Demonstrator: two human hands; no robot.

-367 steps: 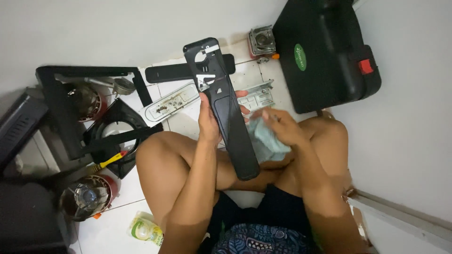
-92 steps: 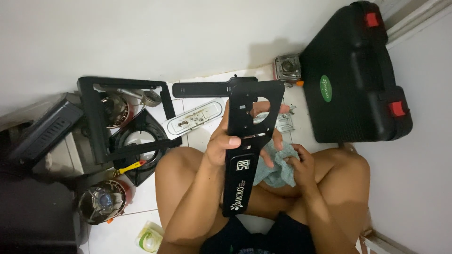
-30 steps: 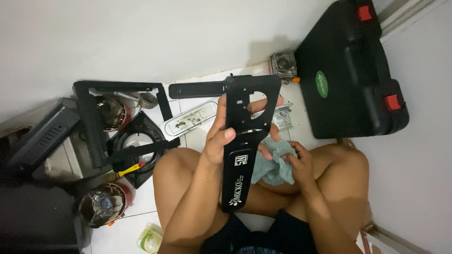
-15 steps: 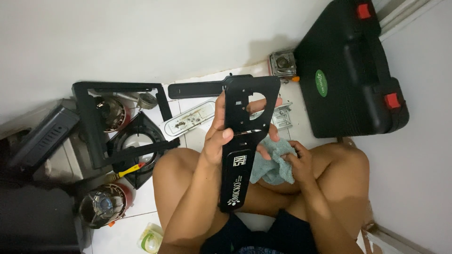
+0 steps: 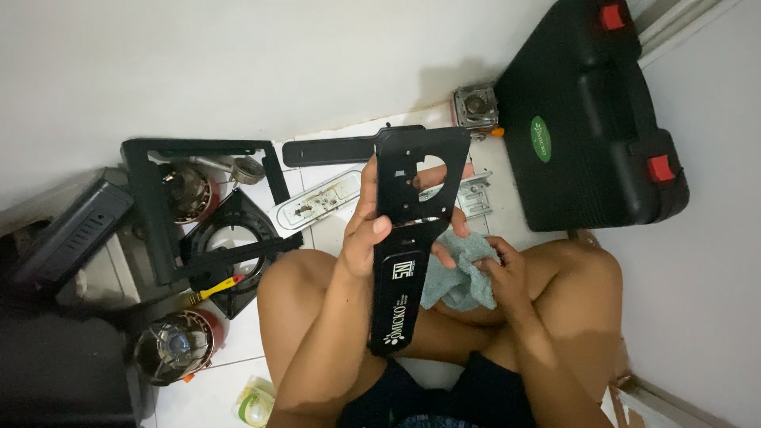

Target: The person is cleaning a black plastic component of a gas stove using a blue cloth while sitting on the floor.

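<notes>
Left hand (image 5: 366, 230) raised, fingers clamped; right hand (image 5: 499, 265) low, curled.

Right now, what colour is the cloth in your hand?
Light blue-grey; the cloth is bunched in the right hand, clearest in the head view.

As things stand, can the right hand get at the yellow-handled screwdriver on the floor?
Probably not directly. The right hand holds a blue cloth; the yellow-handled screwdriver lies beyond the left knee, with the left hand and its black panel in between.

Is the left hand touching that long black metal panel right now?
Touching. The head view shows the left hand gripping the black panel along its left edge, thumb pressed on its front face.
</notes>
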